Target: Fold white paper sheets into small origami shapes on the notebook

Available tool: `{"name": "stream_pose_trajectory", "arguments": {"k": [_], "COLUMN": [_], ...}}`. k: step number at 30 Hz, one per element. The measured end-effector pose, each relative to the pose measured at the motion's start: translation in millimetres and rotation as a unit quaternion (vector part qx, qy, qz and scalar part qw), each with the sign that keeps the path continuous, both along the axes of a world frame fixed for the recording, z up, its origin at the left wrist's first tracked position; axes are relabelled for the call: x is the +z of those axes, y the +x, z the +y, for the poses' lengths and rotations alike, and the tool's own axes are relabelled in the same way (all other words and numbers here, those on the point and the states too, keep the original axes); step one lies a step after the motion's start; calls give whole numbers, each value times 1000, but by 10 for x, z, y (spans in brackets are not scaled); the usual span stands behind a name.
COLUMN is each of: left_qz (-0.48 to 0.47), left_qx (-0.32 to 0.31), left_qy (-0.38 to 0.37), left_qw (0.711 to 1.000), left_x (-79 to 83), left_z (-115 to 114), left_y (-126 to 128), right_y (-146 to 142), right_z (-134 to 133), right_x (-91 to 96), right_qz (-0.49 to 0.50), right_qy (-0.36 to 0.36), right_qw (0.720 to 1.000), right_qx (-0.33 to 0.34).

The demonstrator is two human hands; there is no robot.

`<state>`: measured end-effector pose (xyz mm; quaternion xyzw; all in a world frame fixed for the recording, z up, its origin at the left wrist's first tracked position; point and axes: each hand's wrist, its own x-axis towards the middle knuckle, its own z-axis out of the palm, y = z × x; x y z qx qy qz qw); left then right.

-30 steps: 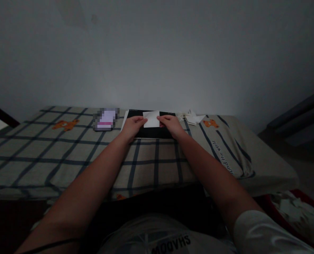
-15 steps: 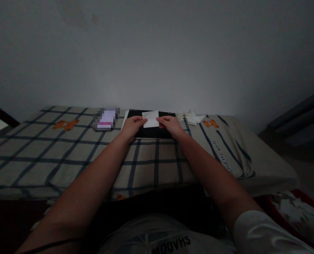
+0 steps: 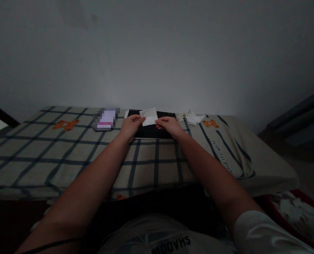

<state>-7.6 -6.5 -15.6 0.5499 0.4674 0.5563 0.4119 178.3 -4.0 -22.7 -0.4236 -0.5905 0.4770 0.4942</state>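
Observation:
A small white paper sheet (image 3: pixel 149 116) is pinched between both hands above a black board (image 3: pixel 157 131) that lies on a checked bed sheet (image 3: pixel 67 155). My left hand (image 3: pixel 131 126) grips the paper's left edge with closed fingers. My right hand (image 3: pixel 168 126) grips its lower right edge the same way. The paper is tilted, its left side raised off the board.
A pile of folded white paper pieces (image 3: pixel 191 117) lies just right of the board. A blurred white and pink object (image 3: pixel 105 119) sits to its left. A grey wall rises right behind the bed. More white scraps lie in a red container (image 3: pixel 296 208) at lower right.
The paper has been lifted slightly off the black board and tilted, its upper left corner now higher. Both hands have shifted a little with it.

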Motion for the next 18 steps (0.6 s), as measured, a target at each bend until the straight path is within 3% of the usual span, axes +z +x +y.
{"name": "stream_pose_trajectory", "arguments": {"k": [6,13,18], "left_qz": [-12,38,23], "left_qx": [-26,-83,-59], "left_qy": [1,-18,4], "left_qw": [1000,996,998], "left_x": [-21,-89,-4], "left_z": [20,44,-9], "left_y": [-3,-34,-24], "right_y": [-10,0,20], "right_z": [-40,13,50], "right_x": [63,34,14], "right_qz": [-33,70,72], "right_qy": [15,-9,7], "right_qw": [999,996,995], "right_qx": [-38,-54,-62]}}
